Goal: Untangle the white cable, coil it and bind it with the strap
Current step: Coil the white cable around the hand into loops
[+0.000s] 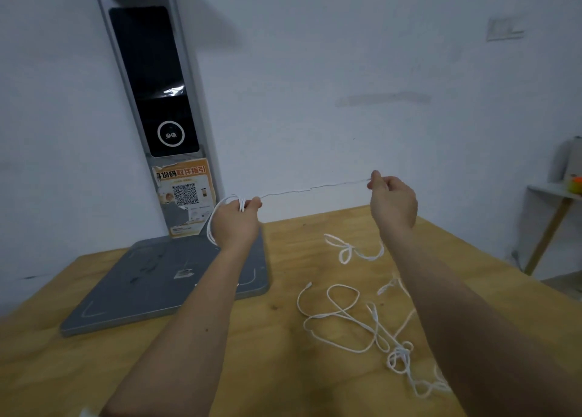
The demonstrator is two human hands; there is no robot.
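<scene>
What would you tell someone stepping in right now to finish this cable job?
Left hand: grips a few finished loops of the white cable.
Right hand: pinches the same cable farther along, so a stretch runs taut between the hands, above the table.
On the table: more white cable lies loose to the right, with a knot near the right forearm. Whether it is all one cable cannot be told.
Done: coiling has begun.
Left: undo the knot, wind in the remainder, bind the coil. No strap is clearly in view, so find it first.
</scene>
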